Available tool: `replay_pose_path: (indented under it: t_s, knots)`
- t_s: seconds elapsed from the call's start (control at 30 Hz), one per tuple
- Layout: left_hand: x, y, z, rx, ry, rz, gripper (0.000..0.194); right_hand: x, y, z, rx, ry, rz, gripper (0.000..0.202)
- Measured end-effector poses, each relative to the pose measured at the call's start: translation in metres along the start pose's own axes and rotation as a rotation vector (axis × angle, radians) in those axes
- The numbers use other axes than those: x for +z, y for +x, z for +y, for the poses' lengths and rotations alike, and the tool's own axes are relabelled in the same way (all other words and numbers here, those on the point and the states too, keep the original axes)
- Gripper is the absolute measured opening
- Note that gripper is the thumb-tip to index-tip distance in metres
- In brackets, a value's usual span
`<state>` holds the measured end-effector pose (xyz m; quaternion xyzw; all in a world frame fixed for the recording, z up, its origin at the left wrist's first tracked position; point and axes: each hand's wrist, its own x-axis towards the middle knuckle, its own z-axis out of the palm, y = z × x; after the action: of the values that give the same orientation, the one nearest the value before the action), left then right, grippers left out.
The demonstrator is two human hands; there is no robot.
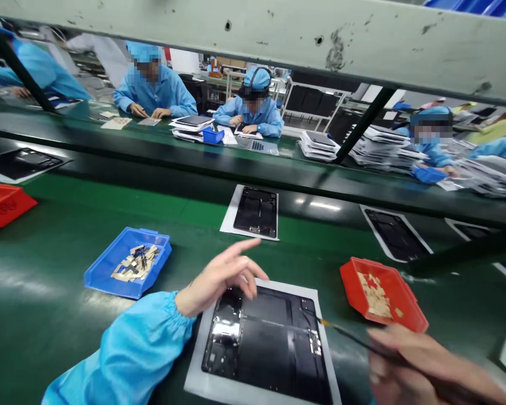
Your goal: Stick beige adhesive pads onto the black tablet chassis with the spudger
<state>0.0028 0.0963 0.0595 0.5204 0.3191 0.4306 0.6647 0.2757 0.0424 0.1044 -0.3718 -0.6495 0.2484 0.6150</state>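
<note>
In front of me an opened tablet housing (265, 343), black with its inner parts showing, lies on a white sheet (194, 382). Over its far left corner hovers my left hand (223, 275), empty, fingers apart and pointing right. A thin black pen-like tool (354, 336) with an amber tip is gripped in my right hand (421, 360), which is blurred by motion. The tool's tip is at the housing's right edge, near some small connectors; whether it touches cannot be made out.
A blue bin (105, 270) of small tan and black pieces stands left, a red bin (392, 287) of tan pieces right. Another tablet housing (257, 211) lies on the green belt (185, 202). A grey beam (253, 34) crosses above. Co-workers sit opposite.
</note>
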Motion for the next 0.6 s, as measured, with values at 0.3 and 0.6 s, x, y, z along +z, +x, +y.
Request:
replay_pose_path:
  t_s: [0.3,0.6]
  knots:
    - [-0.046,-0.008,-0.066,0.076,1.117,0.181,0.024,0.053,0.010,0.072,0.836,0.313,-0.044,0.038]
    - [-0.037,-0.022,-0.068,0.126,1.261,0.202,0.027,0.073,0.001,0.083,0.963,0.345,-0.182,0.040]
